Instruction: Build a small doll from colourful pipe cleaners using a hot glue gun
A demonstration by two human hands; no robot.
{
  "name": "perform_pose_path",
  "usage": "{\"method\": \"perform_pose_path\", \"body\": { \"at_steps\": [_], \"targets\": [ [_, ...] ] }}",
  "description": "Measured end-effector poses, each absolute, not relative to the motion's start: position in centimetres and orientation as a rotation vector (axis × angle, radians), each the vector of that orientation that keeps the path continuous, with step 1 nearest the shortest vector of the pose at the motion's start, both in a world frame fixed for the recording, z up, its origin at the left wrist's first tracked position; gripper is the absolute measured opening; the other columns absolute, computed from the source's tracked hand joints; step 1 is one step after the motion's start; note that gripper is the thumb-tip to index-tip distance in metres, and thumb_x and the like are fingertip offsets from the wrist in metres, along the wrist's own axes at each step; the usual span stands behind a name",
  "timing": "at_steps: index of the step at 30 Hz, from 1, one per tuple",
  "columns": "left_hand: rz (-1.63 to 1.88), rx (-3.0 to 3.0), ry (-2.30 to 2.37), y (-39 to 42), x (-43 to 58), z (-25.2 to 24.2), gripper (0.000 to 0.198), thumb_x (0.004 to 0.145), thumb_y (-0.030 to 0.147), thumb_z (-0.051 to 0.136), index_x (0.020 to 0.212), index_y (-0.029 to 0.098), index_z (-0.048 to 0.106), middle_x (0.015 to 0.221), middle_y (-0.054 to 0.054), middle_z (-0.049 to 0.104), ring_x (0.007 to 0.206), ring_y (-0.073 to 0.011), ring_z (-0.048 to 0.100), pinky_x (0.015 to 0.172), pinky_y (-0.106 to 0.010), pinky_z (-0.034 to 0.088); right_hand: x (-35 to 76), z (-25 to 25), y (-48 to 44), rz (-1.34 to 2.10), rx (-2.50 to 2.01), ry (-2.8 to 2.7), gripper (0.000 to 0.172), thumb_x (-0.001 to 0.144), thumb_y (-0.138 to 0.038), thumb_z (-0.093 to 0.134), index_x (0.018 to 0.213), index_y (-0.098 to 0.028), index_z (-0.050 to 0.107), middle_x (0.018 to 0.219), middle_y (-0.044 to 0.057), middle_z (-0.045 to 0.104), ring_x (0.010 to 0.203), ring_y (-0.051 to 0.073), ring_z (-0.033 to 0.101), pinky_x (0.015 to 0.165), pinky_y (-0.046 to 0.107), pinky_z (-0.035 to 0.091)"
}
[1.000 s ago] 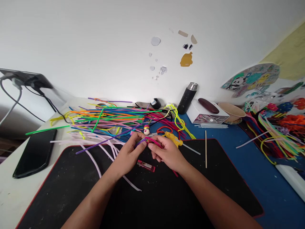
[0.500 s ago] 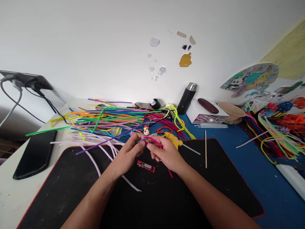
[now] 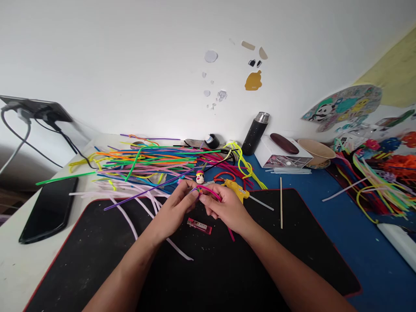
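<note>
My left hand (image 3: 177, 208) and my right hand (image 3: 225, 208) meet above the black mat (image 3: 253, 264), both closed. Between the fingertips is a magenta pipe cleaner (image 3: 212, 189), bent in an arc over the right fingers, its tail hanging below the right hand. My left thumb and index finger pinch its other end, where bits of purple and green show; the join is partly hidden. Just behind the hands stands a small figurine (image 3: 199, 177) with a pink and yellow hat. A red lighter (image 3: 199, 225) lies on the mat below them.
Several coloured pipe cleaners (image 3: 152, 162) are heaped behind the mat. Right of the hands lie a yellow glue gun (image 3: 235, 189) and a wooden stick (image 3: 281, 203). A black flask (image 3: 256, 133) leans by a white box (image 3: 276, 152). A phone (image 3: 48, 210) rests at left; another bundle (image 3: 383, 186) sits far right.
Both hands stay in nearly the same place, with only slight finger movement around the magenta pipe cleaner. The view has shifted very slightly.
</note>
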State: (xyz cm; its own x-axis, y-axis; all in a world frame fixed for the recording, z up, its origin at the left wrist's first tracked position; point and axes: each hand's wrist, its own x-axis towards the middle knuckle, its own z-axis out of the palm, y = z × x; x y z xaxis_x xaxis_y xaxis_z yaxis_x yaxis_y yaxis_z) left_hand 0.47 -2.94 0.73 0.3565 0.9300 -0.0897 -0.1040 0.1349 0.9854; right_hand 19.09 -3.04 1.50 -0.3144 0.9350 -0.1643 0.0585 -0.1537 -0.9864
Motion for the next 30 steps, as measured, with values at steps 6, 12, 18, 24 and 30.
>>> {"method": "perform_pose_path", "body": {
  "at_steps": [6,12,18,24,30],
  "targets": [
    [0.929,1.207,0.926,-2.94,0.52,0.72,0.041,0.097,0.061,0.062,0.109,0.022,0.056,0.077,0.005,0.044,0.068,-0.0149,0.037,0.064,-0.031,0.032,18.97,1.42,-2.98,1.547,-1.189,-1.401,0.035,0.093,-0.047,0.072,0.109,-0.017,0.067,0.060,-0.006,0.059,0.047,0.010,0.047,0.047,0.025,0.034],
    [0.929,1.207,0.932,-2.97,0.54,0.85,0.042,0.097,0.062,0.061,0.109,0.022,0.056,0.078,0.004,0.046,0.069,-0.0152,0.039,0.064,-0.031,0.033,19.03,1.41,-3.04,1.541,-1.181,-1.399,0.035,0.094,-0.049,0.072,0.105,-0.017,0.066,0.060,-0.006,0.059,0.047,0.010,0.047,0.048,0.025,0.034],
    [0.929,1.211,0.901,-3.05,0.31,0.63,0.039,0.097,0.058,0.066,0.110,0.022,0.058,0.081,0.003,0.048,0.071,-0.0157,0.040,0.066,-0.030,0.034,19.04,1.63,-3.11,1.550,-1.194,-1.402,0.037,0.094,-0.052,0.072,0.107,-0.017,0.066,0.060,-0.006,0.059,0.047,0.010,0.047,0.048,0.025,0.034],
    [0.945,1.206,0.896,-2.99,0.39,0.51,0.039,0.097,0.058,0.067,0.109,0.022,0.060,0.082,0.002,0.050,0.071,-0.0156,0.039,0.065,-0.030,0.034,19.03,1.58,-3.08,1.552,-1.192,-1.400,0.039,0.093,-0.052,0.073,0.108,-0.017,0.067,0.061,-0.006,0.059,0.047,0.010,0.047,0.048,0.025,0.035],
    [0.976,1.213,0.900,-2.98,0.32,0.26,0.035,0.098,0.055,0.067,0.108,0.022,0.060,0.082,0.002,0.050,0.071,-0.0161,0.041,0.067,-0.030,0.035,18.99,1.55,-3.08,1.542,-1.196,-1.413,0.036,0.095,-0.051,0.072,0.108,-0.017,0.067,0.061,-0.006,0.059,0.047,0.010,0.047,0.048,0.025,0.034]
  ]
}}
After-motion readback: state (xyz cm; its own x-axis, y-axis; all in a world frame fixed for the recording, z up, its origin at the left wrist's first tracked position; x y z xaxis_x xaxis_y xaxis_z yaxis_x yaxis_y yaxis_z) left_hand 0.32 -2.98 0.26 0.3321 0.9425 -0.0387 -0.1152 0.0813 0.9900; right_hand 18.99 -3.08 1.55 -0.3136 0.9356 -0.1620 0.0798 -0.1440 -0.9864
